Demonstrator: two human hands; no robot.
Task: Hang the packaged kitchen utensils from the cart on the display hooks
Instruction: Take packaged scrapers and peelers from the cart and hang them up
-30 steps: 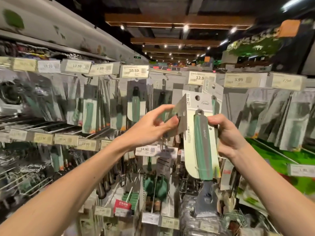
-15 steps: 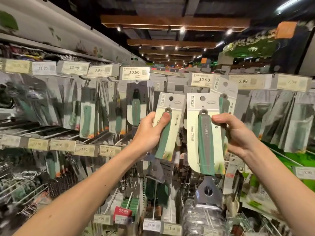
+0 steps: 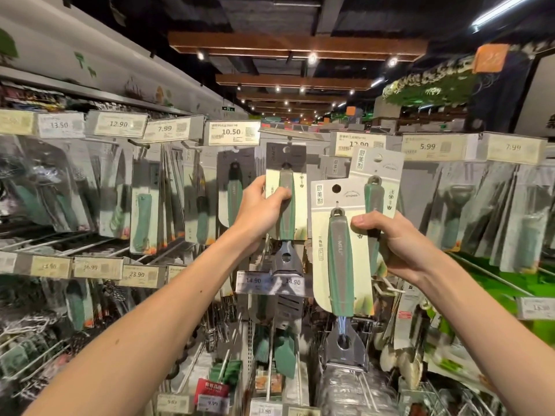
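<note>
lifted higher than before, left hand (image 3: 261,211) curls round a green-handled utensil on grey-cream card (image 3: 286,181), hole just below the metal display hook (image 3: 289,139), nearly hung; right hand (image 3: 393,241) clutches two more cards (image 3: 341,250).

Toward 12 o'clock, the carded utensil (image 3: 295,175) is motion-blurred, its print unreadable. The right hand (image 3: 402,247) hides the rear package's (image 3: 377,166) lower handle. The price tag (image 3: 49,266) at 9 o'clock is illegible.

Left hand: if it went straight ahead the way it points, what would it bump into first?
Probably the hanging packs on the display just behind. The packaged utensil that the left hand grips would touch them before the fingers do. The picture does not show the gap between them clearly.
</note>
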